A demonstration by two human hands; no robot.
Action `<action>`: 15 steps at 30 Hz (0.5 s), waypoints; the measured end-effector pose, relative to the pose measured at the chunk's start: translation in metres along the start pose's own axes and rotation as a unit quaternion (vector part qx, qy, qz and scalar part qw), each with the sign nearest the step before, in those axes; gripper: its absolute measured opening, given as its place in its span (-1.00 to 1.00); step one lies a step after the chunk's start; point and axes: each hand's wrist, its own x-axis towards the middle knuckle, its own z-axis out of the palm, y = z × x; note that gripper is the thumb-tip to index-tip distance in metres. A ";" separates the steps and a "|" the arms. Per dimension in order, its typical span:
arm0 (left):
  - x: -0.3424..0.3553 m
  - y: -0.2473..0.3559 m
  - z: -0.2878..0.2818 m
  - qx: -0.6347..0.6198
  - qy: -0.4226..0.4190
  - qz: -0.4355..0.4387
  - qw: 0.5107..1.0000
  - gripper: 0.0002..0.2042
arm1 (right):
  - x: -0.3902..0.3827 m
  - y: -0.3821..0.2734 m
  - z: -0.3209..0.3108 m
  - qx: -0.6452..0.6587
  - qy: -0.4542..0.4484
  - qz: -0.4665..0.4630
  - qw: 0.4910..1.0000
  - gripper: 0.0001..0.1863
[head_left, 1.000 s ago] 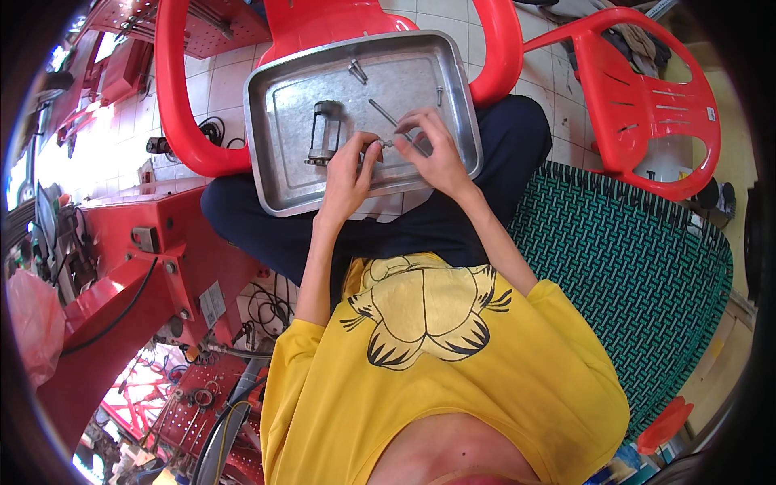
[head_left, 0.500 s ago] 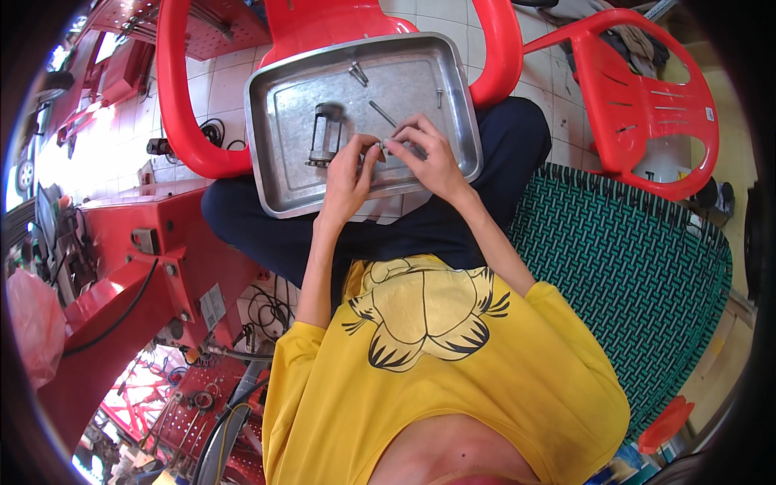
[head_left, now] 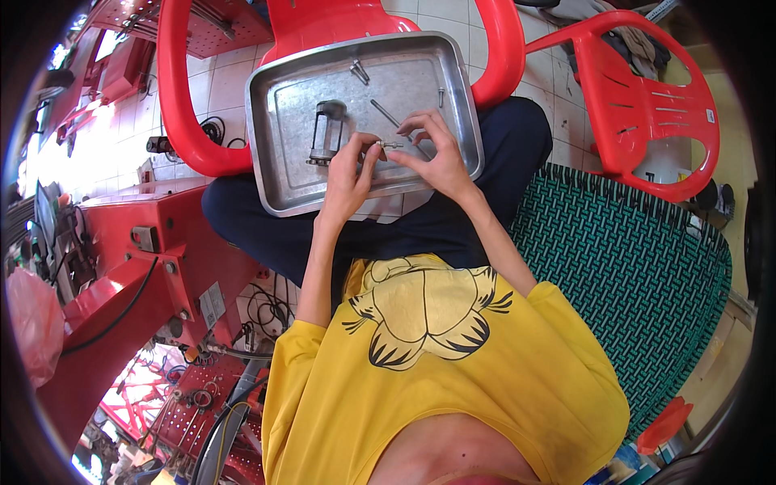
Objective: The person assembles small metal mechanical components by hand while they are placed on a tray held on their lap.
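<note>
Over the near part of a metal tray (head_left: 275, 190), my left hand (head_left: 349, 171) pinches a small metal threaded part (head_left: 389, 145) whose thin tip points right. My right hand (head_left: 440, 162) is just beside that tip, thumb and fingers apart, with nothing between them. To the left of my left hand, a cylindrical metal cage-like part (head_left: 326, 133) with a dark end stands or lies in the tray; I cannot tell which. Beyond my right hand a thin metal rod (head_left: 384, 112) lies aslant. Several bolts (head_left: 360, 73) lie near the far side, and a small screw (head_left: 440, 97) is at the right.
A red plastic chair (head_left: 505, 48) holds the tray's far side. Another red chair (head_left: 647, 105) stands at the right, next to a green woven seat (head_left: 622, 283). Red metal machinery (head_left: 145, 267) is close on my left, with black cables (head_left: 271, 307) on the floor.
My right thumb and fingers have spread apart and drawn back slightly to the right from the small threaded part, so more of it shows. My left hand keeps its pinch.
</note>
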 end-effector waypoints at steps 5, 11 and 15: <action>0.000 0.001 -0.001 0.000 -0.010 -0.006 1.000 -0.86 | 0.000 0.018 0.001 -0.032 -0.035 0.011 0.999 -0.76; 0.000 0.003 0.000 -0.003 0.002 -0.008 1.000 -0.88 | 0.000 -0.005 -0.001 -0.002 -0.004 0.006 1.000 -0.81; 0.001 0.002 0.000 -0.025 0.004 -0.011 1.000 -0.88 | 0.000 0.020 -0.003 -0.033 -0.059 0.016 0.998 -0.77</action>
